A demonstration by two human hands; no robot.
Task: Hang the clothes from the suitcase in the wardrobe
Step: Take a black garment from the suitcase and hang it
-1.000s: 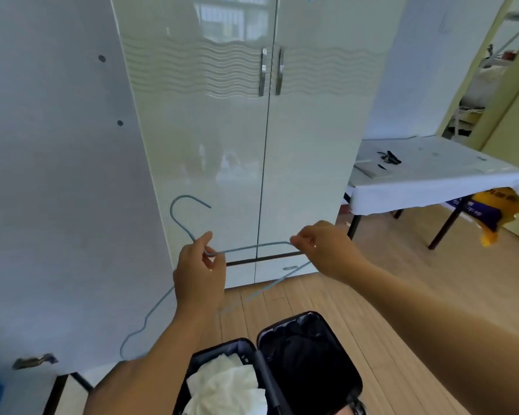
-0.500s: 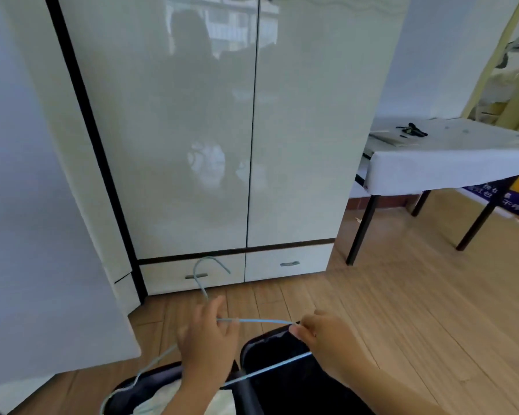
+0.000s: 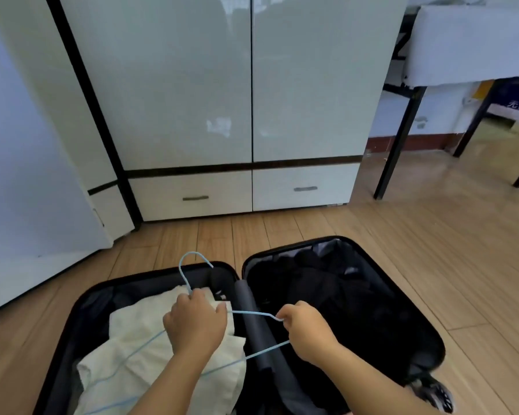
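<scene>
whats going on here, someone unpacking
A person holds a thin light-blue wire hanger in both hands over an open black suitcase on the wooden floor. The left hand grips it near the hook, the right hand pinches its shoulder. White clothes lie in the left half, dark ones in the right. The white wardrobe's doors ahead are closed.

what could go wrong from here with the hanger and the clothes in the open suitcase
1. The blue wire hanger looks thin; with the left hand at its neck and the right hand at its shoulder, it may bend while being threaded in.
2. Its hook could snag the white garment or the lining of the suitcase.
3. The two wardrobe doors in front are shut, so a hand must come free.
</scene>
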